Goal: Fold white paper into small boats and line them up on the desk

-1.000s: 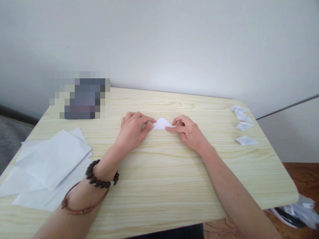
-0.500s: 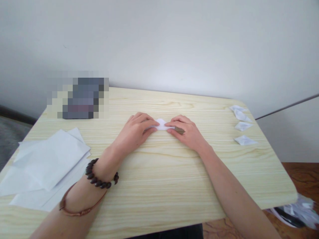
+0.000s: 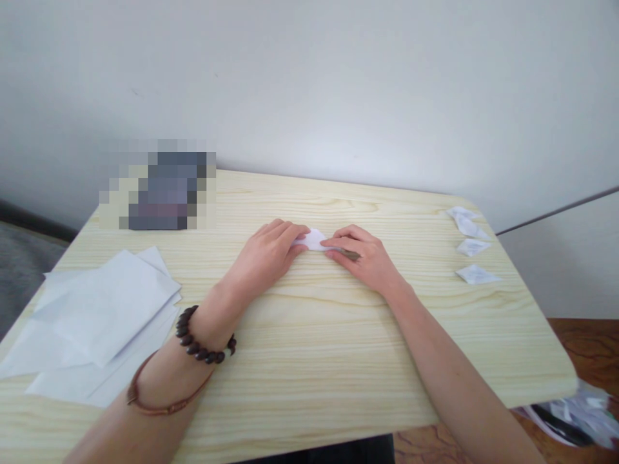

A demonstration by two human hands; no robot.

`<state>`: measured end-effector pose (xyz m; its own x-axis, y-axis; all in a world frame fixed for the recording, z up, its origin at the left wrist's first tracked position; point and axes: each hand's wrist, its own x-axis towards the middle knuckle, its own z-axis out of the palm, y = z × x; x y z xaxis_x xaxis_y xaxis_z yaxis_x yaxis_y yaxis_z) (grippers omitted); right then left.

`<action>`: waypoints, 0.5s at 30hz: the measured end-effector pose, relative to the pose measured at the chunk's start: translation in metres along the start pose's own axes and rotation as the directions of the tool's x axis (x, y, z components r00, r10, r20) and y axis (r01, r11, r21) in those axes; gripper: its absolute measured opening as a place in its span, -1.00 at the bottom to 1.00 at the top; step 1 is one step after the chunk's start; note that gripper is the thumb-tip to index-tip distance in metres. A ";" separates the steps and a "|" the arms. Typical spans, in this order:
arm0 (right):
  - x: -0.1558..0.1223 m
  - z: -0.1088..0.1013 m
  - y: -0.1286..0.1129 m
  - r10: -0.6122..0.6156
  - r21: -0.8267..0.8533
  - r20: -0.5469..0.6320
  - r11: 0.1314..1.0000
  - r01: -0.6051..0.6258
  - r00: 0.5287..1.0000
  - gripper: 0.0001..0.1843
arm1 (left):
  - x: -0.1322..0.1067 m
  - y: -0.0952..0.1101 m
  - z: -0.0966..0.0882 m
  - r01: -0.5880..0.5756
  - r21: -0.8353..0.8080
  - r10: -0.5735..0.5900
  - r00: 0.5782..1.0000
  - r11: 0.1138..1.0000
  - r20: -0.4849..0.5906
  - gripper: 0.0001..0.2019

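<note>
A small folded piece of white paper (image 3: 314,239) lies flat on the pale wooden table (image 3: 309,361), near its middle. My left hand (image 3: 265,254) rests on the paper's left end, fingers together and pressing down on it. My right hand (image 3: 360,252) presses the paper's right end with curled fingers. Most of the paper is hidden under my fingertips. My left wrist carries a dark bead bracelet (image 3: 203,348) and a thin brown cord.
A loose pile of white paper sheets (image 3: 97,322) lies at the table's left side. Three small folded paper pieces (image 3: 471,247) sit in a row at the right edge. A blurred dark object (image 3: 162,190) stands at the back left. Bags lie on the floor at the lower right.
Both hands have closed in on the small paper and pressed it flatter, so less of it shows than one second ago. Nothing else on the table moved.
</note>
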<state>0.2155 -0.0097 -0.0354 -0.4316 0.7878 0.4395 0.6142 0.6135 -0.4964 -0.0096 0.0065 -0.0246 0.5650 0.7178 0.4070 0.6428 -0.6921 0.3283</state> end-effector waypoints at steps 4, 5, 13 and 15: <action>0.002 0.002 -0.001 -0.002 -0.026 -0.016 1.000 0.002 1.000 -0.80 | 0.000 -0.001 0.000 0.000 -0.010 0.000 1.000 1.000 0.002 -0.82; 0.002 0.002 -0.001 -0.002 -0.030 -0.017 1.000 0.001 1.000 -0.81 | 0.000 -0.001 0.000 -0.001 -0.011 0.001 1.000 1.000 0.004 -0.82; 0.004 0.000 -0.004 0.089 0.090 -0.029 0.992 -0.086 0.996 -0.84 | -0.001 -0.001 -0.001 -0.042 -0.001 0.042 0.999 0.999 0.014 -0.80; 0.005 -0.002 -0.006 0.137 0.145 -0.035 0.981 -0.131 0.990 -0.86 | -0.001 -0.001 -0.001 -0.052 0.016 0.051 0.999 0.999 0.014 -0.81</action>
<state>0.2110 -0.0098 -0.0293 -0.3201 0.8620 0.3931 0.5628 0.5068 -0.6530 -0.0109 0.0064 -0.0240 0.6042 0.6822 0.4117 0.6211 -0.7269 0.2930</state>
